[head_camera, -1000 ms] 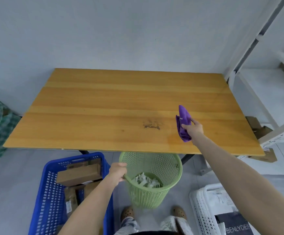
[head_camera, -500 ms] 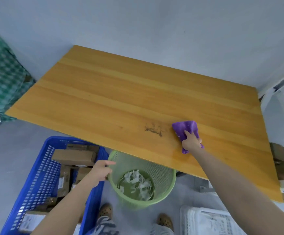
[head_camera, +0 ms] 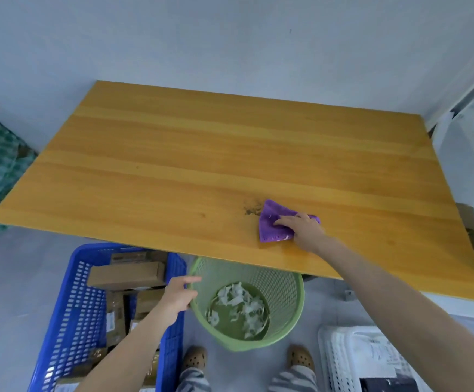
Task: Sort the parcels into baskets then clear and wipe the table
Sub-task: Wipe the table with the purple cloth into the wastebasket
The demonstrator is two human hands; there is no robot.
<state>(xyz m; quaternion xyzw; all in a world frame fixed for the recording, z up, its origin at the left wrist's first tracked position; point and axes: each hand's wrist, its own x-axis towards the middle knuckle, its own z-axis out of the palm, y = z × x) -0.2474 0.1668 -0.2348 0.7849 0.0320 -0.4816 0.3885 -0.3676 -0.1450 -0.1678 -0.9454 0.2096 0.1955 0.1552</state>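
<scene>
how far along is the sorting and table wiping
Sorting looks done: brown parcels sit in the blue basket, none on the tabletop. In hand: the right hand presses a purple cloth beside a dark smudge; the left hand is at the green wastebasket. Left: that smudge, likely more wiping.

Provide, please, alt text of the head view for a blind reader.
A right hand presses a purple cloth onto a yellow wooden table beside a dark smudge. The left hand touches the rim of a green mesh bin of white paper scraps, beside a blue plastic crate of brown cardboard parcels.
</scene>
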